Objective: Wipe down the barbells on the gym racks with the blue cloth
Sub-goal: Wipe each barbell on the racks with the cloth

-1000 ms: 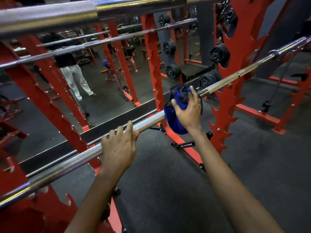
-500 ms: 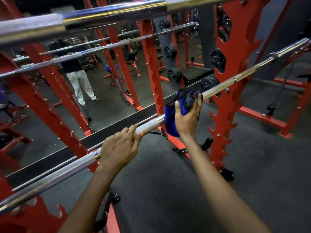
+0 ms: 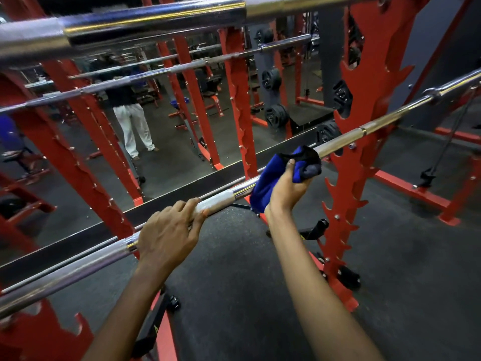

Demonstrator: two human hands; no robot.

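Observation:
A long steel barbell (image 3: 343, 145) runs from lower left to upper right across the red rack (image 3: 359, 157). My left hand (image 3: 169, 230) grips the bar near its middle, fingers curled over the knurled part. My right hand (image 3: 286, 188) holds the blue cloth (image 3: 270, 175) wrapped round the bar just right of the left hand. The bar is hidden under the cloth. A second thick barbell (image 3: 156, 20) lies across the top of the view, close to the camera.
A wall mirror behind the rack reflects red uprights, more bars, black weight plates (image 3: 276, 115) and a person in white trousers (image 3: 132, 126). A bench base (image 3: 315, 230) stands on the dark rubber floor (image 3: 234, 282) under the bar. A cable attachment (image 3: 426, 175) hangs at right.
My right hand has turned round the bar with the cloth, from over the top to gripping from below. My left hand has stayed on the bar.

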